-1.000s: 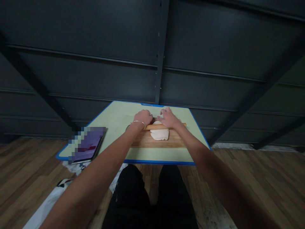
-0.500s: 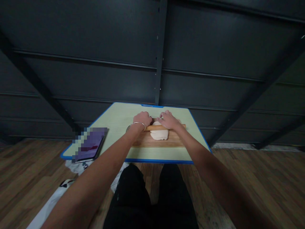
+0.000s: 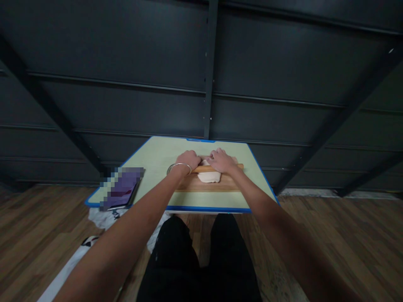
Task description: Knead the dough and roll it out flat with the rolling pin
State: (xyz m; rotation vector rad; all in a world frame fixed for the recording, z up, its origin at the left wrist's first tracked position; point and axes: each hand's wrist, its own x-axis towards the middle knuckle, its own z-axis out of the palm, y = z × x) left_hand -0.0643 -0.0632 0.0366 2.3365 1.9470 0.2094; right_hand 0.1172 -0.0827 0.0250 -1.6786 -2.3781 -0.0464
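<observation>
Left hand (image 3: 189, 159) and right hand (image 3: 221, 160) are lying over smooth cylindrical wooden rolling pin (image 3: 204, 169), can't tell if gripping; pin is crossing soft, whitish, rounded dough (image 3: 209, 178), sitting on grained wooden board (image 3: 191, 186) atop pale-green, blue-edged table (image 3: 157, 155).

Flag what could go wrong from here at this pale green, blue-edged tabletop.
1. The flat, dark-edged tablet lies at the near edge of the tabletop, close to the left forearm in view; a bump might knock it off.
2. The round silver-coloured bangle on that arm sits by the slim light-wood rolling pin and might catch on it.
3. The flattened white dough lies between pin and brown wooden board; it might stick to either.
</observation>
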